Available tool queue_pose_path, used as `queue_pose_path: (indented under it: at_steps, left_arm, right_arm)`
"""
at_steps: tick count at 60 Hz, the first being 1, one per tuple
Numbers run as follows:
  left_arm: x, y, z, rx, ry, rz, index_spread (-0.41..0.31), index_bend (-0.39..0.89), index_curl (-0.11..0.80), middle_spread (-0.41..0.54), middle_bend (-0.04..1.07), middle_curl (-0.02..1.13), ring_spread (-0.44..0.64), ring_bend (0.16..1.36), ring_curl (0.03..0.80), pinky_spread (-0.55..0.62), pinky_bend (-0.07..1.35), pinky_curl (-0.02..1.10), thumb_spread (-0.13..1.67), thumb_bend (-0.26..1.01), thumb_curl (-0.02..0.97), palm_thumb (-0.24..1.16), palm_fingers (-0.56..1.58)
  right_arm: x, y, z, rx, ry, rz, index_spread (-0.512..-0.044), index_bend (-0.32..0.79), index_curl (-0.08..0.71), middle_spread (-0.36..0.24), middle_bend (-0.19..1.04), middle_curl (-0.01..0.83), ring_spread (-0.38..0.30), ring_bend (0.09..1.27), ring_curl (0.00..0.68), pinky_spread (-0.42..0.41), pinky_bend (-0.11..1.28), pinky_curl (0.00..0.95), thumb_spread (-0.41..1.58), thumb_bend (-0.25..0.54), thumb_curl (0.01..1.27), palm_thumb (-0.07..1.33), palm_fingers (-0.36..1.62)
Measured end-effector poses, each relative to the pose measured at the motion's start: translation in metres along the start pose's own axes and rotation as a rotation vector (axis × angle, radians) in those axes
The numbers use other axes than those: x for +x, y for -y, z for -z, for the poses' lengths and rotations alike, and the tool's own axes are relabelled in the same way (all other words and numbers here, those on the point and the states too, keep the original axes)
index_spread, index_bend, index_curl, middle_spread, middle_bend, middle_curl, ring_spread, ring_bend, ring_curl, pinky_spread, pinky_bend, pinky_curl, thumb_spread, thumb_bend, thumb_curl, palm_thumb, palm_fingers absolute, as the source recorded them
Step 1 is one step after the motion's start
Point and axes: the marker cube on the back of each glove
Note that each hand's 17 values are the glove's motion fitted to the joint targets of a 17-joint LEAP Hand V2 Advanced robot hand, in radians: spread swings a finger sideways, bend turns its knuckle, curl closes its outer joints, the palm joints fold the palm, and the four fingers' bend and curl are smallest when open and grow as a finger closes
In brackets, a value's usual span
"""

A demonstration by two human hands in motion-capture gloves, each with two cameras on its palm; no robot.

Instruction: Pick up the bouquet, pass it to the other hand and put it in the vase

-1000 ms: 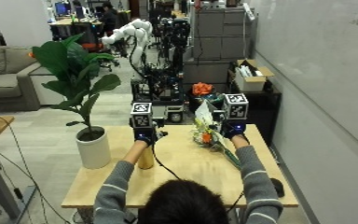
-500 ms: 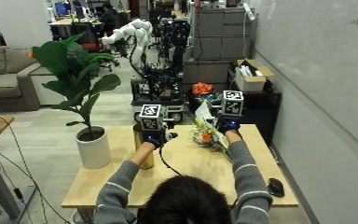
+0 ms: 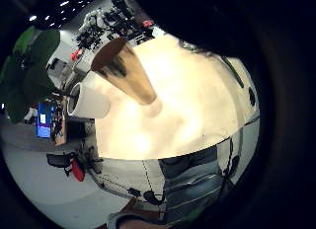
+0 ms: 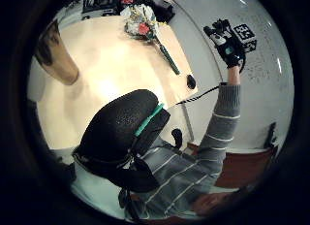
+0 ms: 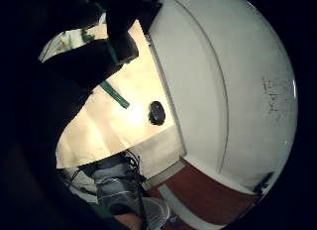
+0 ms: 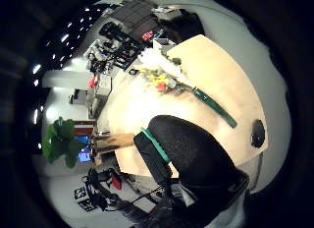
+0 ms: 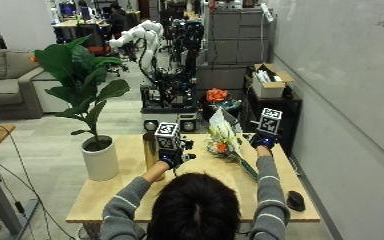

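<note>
While both hands hover raised over the table point(image 7: 112, 192), pickup not yet begun; left hand point(image 7: 172, 156) and right hand point(image 7: 263, 140) holding nothing, finger state impossible to tell; bouquet point(image 7: 222, 141) lying flat beyond, near right hand; vase point(image 7: 151, 148) upright beside left hand; next, probably lowering onto the stems to grasp.

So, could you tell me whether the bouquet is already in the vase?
No. The bouquet lies on the table, apart from the empty vase.
</note>
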Motion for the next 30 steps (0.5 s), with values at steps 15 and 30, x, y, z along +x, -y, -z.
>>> queue_pose_path:
  at_steps: [15,30]
  left_arm:
    - [0.003,0.012,-0.021,-0.03,-0.036,-0.005,0.052,0.1,0.211,0.198,0.23,0.4,0.24,0.62,0.3,0.36,0.4,0.35,0.97,-0.03,0.306,0.11,0.24]
    - [0.002,0.002,-0.019,0.0,0.05,0.086,0.057,0.1,0.196,0.211,0.24,0.4,0.26,0.64,0.302,0.37,0.43,0.35,0.97,-0.03,0.302,0.12,0.21]
  right_arm:
    - [0.032,0.026,-0.059,0.201,0.003,-0.034,-0.307,0.06,0.058,0.045,0.26,0.377,0.119,0.69,0.345,0.28,0.89,0.386,1.09,-0.02,0.26,0.3,0.27]
    - [0.047,0.063,-0.14,0.057,0.018,-0.014,-0.288,0.07,0.074,0.037,0.27,0.38,0.085,0.69,0.345,0.281,0.85,0.365,1.09,-0.021,0.27,0.31,0.3]
